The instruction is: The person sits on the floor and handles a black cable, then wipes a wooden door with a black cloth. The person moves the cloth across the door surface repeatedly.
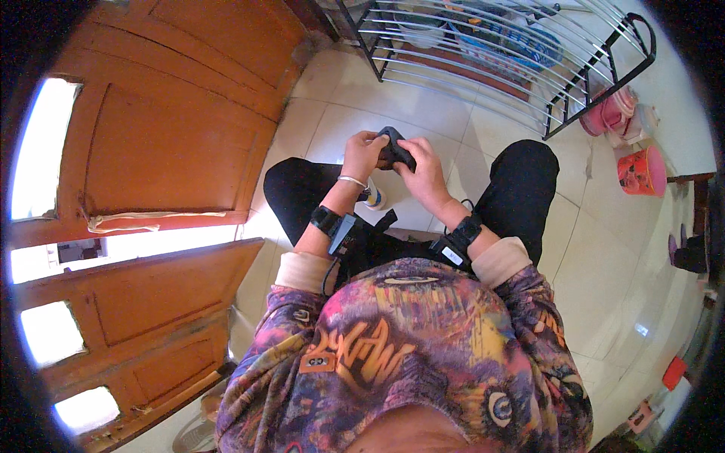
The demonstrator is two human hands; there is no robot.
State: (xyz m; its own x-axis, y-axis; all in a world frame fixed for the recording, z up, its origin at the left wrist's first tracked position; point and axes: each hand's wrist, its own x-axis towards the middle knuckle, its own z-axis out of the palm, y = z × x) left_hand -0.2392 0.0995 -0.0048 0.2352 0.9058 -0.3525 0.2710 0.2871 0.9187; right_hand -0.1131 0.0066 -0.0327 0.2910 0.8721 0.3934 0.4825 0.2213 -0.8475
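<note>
Both hands hold a small dark grey item (pixel 391 135) out in front of me, above the tiled floor. It has a raised rim around a hollow, but I cannot tell exactly what it is. My left hand (pixel 362 156) grips its left side, with the thumb on top. My right hand (pixel 422 170) holds the right edge between thumb and fingers. Below my left wrist, a white bottle (pixel 374 198) with a yellow and blue label is partly hidden by the arm. Straps with small devices circle both forearms, and a bangle is on my left wrist.
A black-framed metal rack (pixel 453 76) stands ahead, with a blue plastic basket (pixel 504 45) behind its bars. To the right are a pink container (pixel 606 116) and a red bucket (pixel 634 172). Wooden doors (pixel 181 153) rise at left, a gap between them. My bent knees flank the hands.
</note>
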